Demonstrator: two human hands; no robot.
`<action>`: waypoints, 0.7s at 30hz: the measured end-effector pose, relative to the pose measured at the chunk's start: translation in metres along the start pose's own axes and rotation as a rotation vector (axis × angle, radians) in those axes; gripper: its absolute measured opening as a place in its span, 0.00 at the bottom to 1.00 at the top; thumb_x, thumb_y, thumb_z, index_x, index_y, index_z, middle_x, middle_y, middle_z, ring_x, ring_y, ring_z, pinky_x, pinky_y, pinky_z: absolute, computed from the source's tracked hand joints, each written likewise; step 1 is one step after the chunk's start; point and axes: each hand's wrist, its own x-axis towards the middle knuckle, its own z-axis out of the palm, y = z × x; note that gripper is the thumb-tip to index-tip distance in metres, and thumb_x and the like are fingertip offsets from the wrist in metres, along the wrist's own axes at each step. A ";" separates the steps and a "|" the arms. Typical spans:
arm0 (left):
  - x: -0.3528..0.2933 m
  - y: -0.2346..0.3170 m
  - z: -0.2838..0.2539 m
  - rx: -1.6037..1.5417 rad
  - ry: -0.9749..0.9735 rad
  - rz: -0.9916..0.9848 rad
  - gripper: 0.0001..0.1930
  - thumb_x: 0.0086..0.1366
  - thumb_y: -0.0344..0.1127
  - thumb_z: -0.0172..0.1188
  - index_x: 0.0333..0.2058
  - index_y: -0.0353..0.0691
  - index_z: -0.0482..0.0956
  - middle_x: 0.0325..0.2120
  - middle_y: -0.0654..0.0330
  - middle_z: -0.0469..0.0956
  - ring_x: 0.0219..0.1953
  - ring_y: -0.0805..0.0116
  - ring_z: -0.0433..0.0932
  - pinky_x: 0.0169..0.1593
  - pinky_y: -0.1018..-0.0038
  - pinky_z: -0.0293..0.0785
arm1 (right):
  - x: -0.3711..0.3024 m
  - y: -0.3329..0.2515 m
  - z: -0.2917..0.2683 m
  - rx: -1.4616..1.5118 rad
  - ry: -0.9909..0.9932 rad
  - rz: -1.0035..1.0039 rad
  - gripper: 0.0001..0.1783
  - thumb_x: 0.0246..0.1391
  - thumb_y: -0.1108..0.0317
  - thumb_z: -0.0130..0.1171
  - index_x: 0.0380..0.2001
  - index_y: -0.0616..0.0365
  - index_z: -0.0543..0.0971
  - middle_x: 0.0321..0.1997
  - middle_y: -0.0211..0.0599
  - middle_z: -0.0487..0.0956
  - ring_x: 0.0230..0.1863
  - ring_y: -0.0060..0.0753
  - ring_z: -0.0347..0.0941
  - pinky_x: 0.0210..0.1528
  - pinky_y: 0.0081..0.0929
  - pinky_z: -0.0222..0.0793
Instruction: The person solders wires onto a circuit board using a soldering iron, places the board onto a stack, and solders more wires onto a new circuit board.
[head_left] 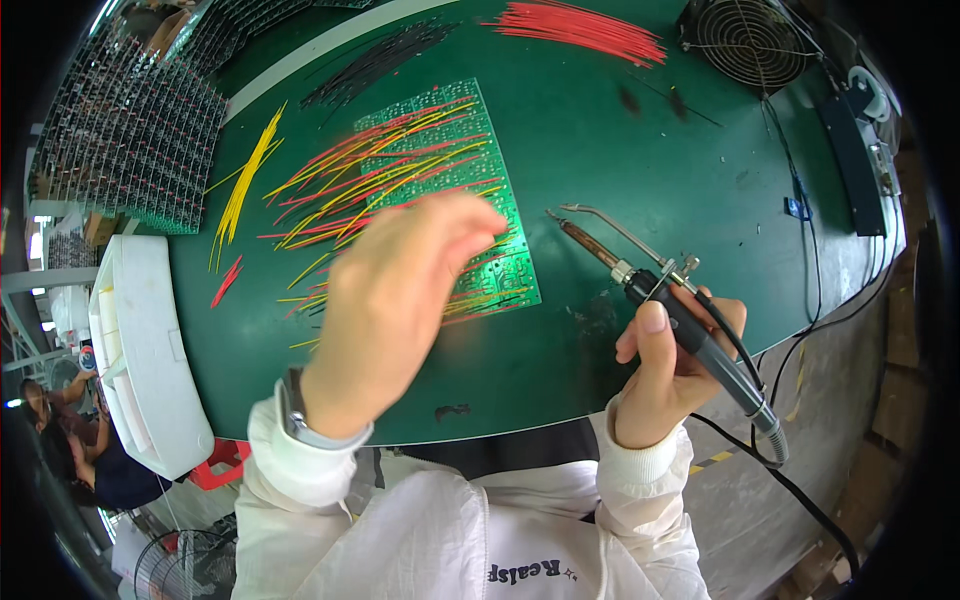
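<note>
My right hand (pixel 672 365) is wrapped around the dark handle of a soldering iron (pixel 690 330). A thin metal solder-feed tube runs along the iron, and both point up and left, with the tip just right of a green circuit board panel (pixel 425 115). Over the panel is my left hand (pixel 400 270), slightly blurred, its fingers drawn together near the panel's right edge. Whatever lies between those fingertips is hidden. Rows of red and yellow wires (pixel 330 190) stretch across the panel and stick out past its left side.
Loose yellow wires (pixel 240 190), black wires (pixel 380 60) and red wires (pixel 580 32) lie on the green table (pixel 600 130). A fan (pixel 745 40) and a dark box (pixel 850 165) stand right, stacked boards (pixel 130 130) and a white bin (pixel 155 350) left. The iron's cable trails off the table's right side.
</note>
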 end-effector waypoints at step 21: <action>-0.025 0.009 0.031 0.064 0.076 -0.184 0.07 0.49 0.21 0.65 0.27 0.35 0.79 0.25 0.62 0.72 0.25 0.73 0.73 0.27 0.77 0.69 | -0.013 0.011 -0.019 -0.152 0.047 -0.098 0.21 0.45 0.59 0.64 0.26 0.58 0.62 0.07 0.27 0.65 0.17 0.20 0.59 0.28 0.20 0.59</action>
